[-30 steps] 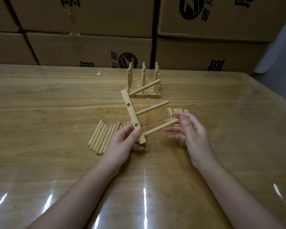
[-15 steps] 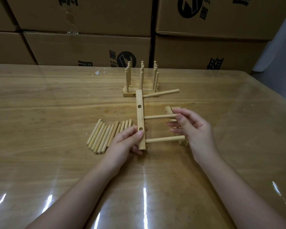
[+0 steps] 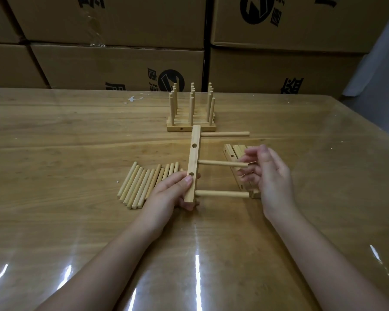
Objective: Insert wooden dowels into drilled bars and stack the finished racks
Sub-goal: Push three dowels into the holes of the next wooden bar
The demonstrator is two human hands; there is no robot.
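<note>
Glossy wood-grain table, under a clear sheet streaked with glare, fills the near ground. Two bare forearms reach in from its bottom edge, cut off before the elbows. The left hand has fingers and thumb wrapped round the near end of a drilled bar, which runs away from the person; whether the bar rests on the table I cannot see. Three dowels stick out of it to the right: the near dowel, the middle dowel and the far dowel. The right hand sits at the middle dowel's free tip, its fingers loosely spread and smeared by blur, so I cannot tell whether they pinch it. Left of the bar lies a row of loose dowels, its right end hidden by the left hand. A pile of spare bars is mostly covered by the right hand. Farther back stands the stack of finished racks, pegs upright, too crowded to count. Cardboard boxes wall off the rear, their printing cropped.
</note>
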